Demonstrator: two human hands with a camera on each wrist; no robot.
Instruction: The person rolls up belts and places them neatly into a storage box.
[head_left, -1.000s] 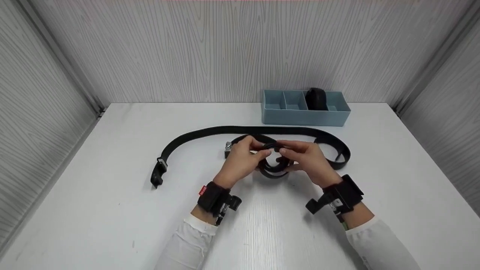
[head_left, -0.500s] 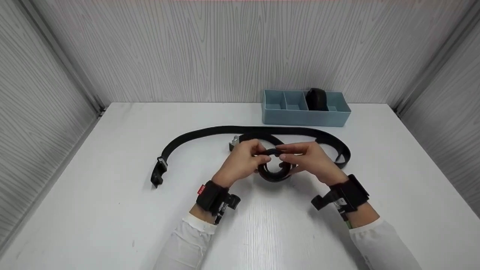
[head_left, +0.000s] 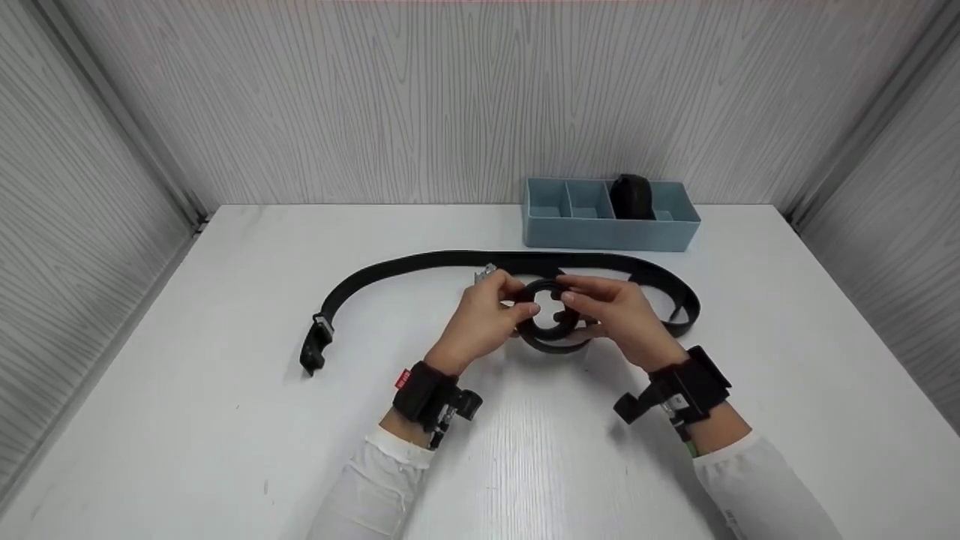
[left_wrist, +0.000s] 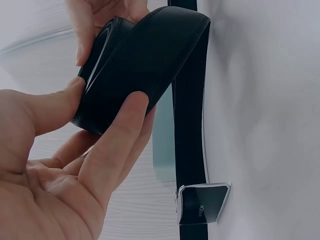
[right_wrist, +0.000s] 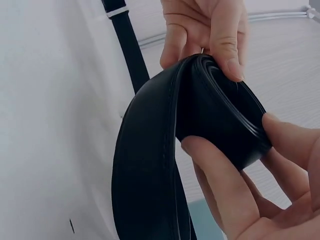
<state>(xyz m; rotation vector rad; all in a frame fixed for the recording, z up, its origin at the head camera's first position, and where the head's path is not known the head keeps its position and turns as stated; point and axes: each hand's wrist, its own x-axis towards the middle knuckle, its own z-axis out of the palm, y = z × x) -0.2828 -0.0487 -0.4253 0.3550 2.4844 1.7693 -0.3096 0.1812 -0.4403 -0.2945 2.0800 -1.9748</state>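
buckle (head_left: 484,274) now nearer belt coil (left_wrist: 132,67), left hand (head_left: 480,319) and right hand (head_left: 624,319) clamped on it

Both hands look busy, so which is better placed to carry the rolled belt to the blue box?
Probably the right hand: it pinches the rolled belt and sits nearer the blue box; the left hand, also gripping, lies farther left.

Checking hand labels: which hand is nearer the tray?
Right: right hand is in front of the tray; left hand is in front, beyond its left end.
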